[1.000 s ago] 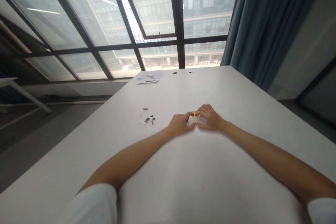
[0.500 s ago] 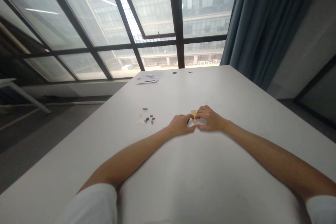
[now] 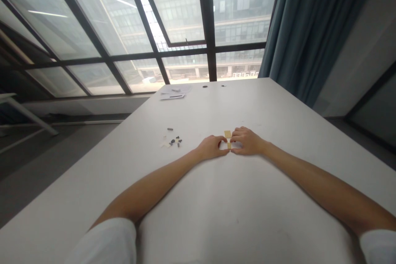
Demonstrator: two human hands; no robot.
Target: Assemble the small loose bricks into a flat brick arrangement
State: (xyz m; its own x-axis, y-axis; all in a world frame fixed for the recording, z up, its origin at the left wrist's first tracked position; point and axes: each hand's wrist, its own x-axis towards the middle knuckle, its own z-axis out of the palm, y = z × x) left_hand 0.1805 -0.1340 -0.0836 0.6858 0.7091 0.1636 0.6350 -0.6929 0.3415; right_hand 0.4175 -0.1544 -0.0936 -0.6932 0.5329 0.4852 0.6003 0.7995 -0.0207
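My left hand (image 3: 213, 147) and my right hand (image 3: 246, 141) meet over the white table (image 3: 260, 198). Thumb and fingers of each curve round to the two sides of a small yellow studded piece (image 3: 229, 145), which looks like a toy-brick plate. Both hands appear closed on its edges, though the exact contact is too small to see clearly. Just beyond it lies a larger square yellow plate (image 3: 227, 134), close to the fingertips of my right hand. Whether the two yellow pieces are joined, I cannot tell.
Left of my hands is a loose cluster of small black, grey and cream pieces (image 3: 175, 141), with a grey bar (image 3: 170, 129) behind it. Papers (image 3: 173, 93) lie at the far left edge. Two small dark items, one a round disc (image 3: 204, 86), sit near the far edge.
My right fingers have shifted slightly, and more of the larger yellow plate shows beyond them. Both hands stay around the small yellow piece. The loose pieces are unchanged.
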